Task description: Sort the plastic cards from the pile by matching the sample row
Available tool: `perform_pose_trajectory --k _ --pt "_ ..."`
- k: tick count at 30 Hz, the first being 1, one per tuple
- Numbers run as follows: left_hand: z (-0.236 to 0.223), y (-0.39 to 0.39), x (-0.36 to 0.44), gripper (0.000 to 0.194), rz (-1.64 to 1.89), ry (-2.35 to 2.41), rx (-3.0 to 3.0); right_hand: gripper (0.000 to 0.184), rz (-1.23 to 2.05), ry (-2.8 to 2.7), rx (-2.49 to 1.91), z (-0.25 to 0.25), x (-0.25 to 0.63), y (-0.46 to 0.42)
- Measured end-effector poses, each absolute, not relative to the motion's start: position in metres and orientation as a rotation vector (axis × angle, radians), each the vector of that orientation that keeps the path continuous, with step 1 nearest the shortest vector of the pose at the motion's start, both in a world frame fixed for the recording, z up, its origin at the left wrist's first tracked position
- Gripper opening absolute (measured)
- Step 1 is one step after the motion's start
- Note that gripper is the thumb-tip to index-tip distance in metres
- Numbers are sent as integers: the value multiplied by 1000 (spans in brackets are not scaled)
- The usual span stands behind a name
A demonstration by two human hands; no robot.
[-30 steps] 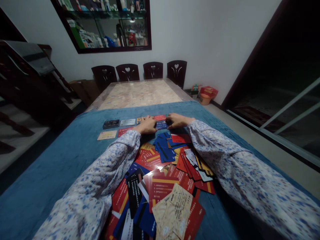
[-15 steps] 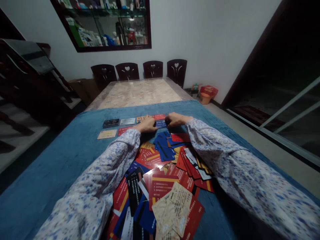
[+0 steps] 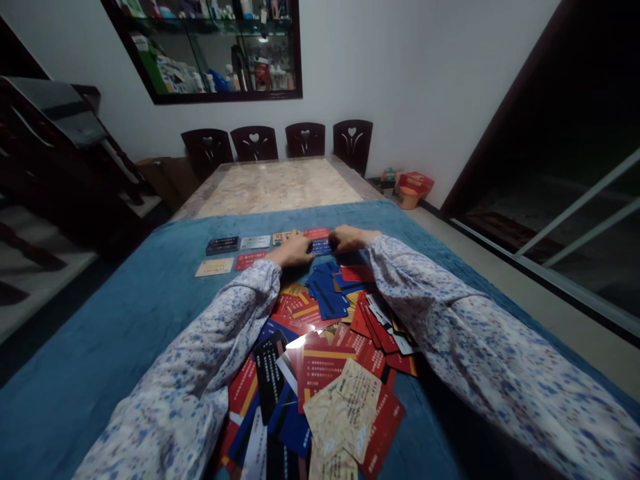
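Note:
A blue card (image 3: 321, 247) lies at the far side of the spread, framed by both hands. My left hand (image 3: 293, 249), fingers curled together, grips its left edge. At its right edge my right hand (image 3: 351, 238) is likewise closed, fingertips partly hidden. Just behind is a red card (image 3: 317, 233). Left of it, a yellow-patterned card (image 3: 280, 238) is partly covered by my left hand. The row goes on with a silver card (image 3: 255, 243) and a stack of black cards (image 3: 223, 245). Nearer are a beige card (image 3: 214, 267) and another red card (image 3: 249, 261).
A loose heap of mixed cards (image 3: 325, 353) spreads between my forearms, on a blue cloth (image 3: 125, 300). Beyond it the bare stone tabletop (image 3: 275, 183) stretches towards several dark chairs (image 3: 305, 140) by the wall. An orange bin (image 3: 409, 197) stands on the floor at right.
Both hands stay at the blue card with almost no movement. My right hand and forearm sit very slightly further left, and the view has shifted a little.

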State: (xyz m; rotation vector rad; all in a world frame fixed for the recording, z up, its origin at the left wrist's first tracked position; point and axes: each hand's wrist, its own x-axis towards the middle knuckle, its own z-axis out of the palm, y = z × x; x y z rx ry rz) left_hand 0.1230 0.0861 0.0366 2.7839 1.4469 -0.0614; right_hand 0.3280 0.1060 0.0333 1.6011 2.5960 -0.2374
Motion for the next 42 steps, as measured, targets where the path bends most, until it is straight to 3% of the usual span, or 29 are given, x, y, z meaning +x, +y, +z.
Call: perform_pose_trajectory --k 16,26,33,42 --pt "38 78 112 43 83 1391 2834 55 -271 2605 1714 43 337 89" --pt "44 64 114 31 313 1272 2918 50 -52 2745 1715 58 355 58" --pt "47 47 119 28 427 1160 2953 34 98 2841 1724 60 370 30" --pt "51 21 135 31 354 1121 2989 27 173 2844 1801 54 380 -10"
